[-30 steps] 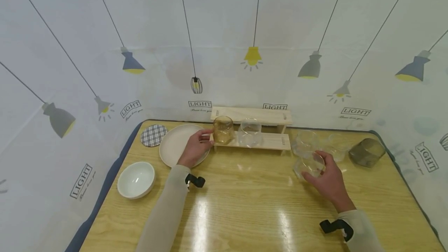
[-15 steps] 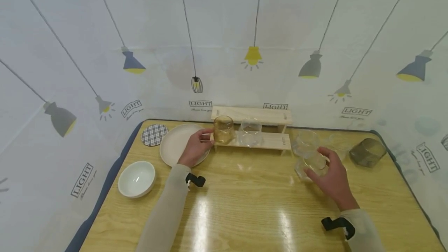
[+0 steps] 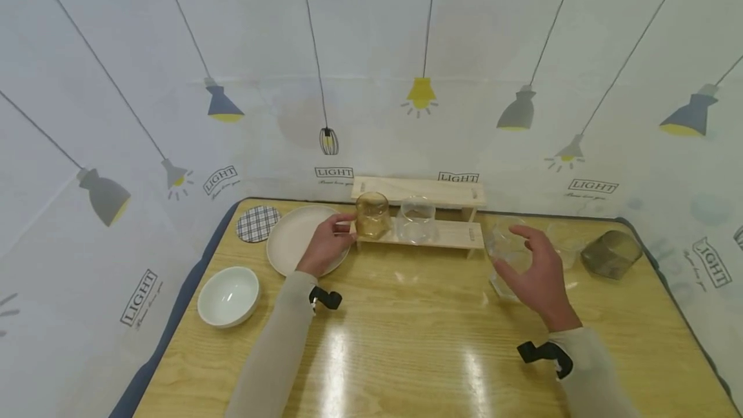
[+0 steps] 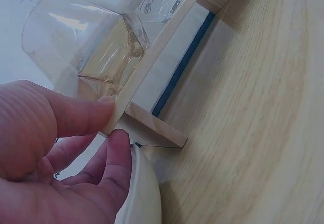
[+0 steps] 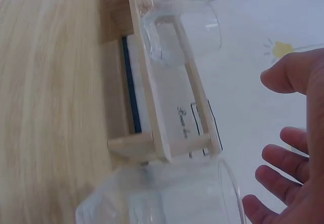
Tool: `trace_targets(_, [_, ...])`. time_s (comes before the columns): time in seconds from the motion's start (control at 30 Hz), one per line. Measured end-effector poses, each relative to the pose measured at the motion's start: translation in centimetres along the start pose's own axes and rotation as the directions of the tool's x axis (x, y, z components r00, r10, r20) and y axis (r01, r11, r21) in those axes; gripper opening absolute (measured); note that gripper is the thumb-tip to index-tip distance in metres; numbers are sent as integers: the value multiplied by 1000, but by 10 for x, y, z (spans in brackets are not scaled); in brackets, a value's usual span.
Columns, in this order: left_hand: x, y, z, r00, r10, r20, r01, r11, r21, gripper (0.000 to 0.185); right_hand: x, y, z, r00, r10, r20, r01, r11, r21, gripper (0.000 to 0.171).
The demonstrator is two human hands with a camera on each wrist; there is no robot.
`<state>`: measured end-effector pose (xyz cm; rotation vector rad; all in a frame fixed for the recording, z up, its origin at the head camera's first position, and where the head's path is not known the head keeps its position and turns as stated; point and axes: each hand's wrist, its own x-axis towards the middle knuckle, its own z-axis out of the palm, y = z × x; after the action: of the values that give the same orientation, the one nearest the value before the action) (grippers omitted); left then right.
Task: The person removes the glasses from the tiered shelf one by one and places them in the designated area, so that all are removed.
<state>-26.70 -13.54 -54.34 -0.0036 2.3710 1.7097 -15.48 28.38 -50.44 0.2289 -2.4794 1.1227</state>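
Note:
A two-tier wooden rack stands against the back wall. My left hand pinches the left end of its lower board between thumb and fingers, as the left wrist view shows. Right beside the thumb, an amber glass sits on that board, with a clear glass to its right. My right hand hovers with fingers apart, holding nothing. Beneath it, a clear glass stands on the table, partly hidden by the hand. In the right wrist view, a clear glass appears large just off the fingertips.
More clear glasses, including a faint one, stand behind the right hand. A smoky grey glass is at the far right. At left are a pale plate, a checked coaster and a white bowl.
My right hand, earlier around the rim of the near clear glass, has let go and moved up and slightly left, fingers spread. The left hand still grips the rack.

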Motion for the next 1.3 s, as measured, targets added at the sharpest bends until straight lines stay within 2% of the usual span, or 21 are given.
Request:
trace_targets(0.2, [-1,0,1,1000,-4,8,4,1000,-4,49,10,-14,23,999,5,33,-6,999,45,57])
trace_targets(0.47, [0,-1,2,1000,1,13,-1,1000,-19,48,29,-29,58,998,10,63,-19,988,150,60])
trace_targets(0.67, [2,-2,1,1000,0,4,0,1000,-11,48,44,-41,85,990,65,124,-90,974,206,71])
trace_targets(0.9, [0,2,1,1000,-28,-10,28,999,-25,46,54,-49,113,973,117,198,-163,958,236,86])
trace_targets(1.1, [0,2,1,999,-31,-14,31,999,-39,47,59,-51,128,964,140,227,-193,953,232,90])
trace_targets(1.3, [1,1,3,1000,-25,-19,24,999,-34,46,61,-50,131,964,150,218,-197,956,217,87])
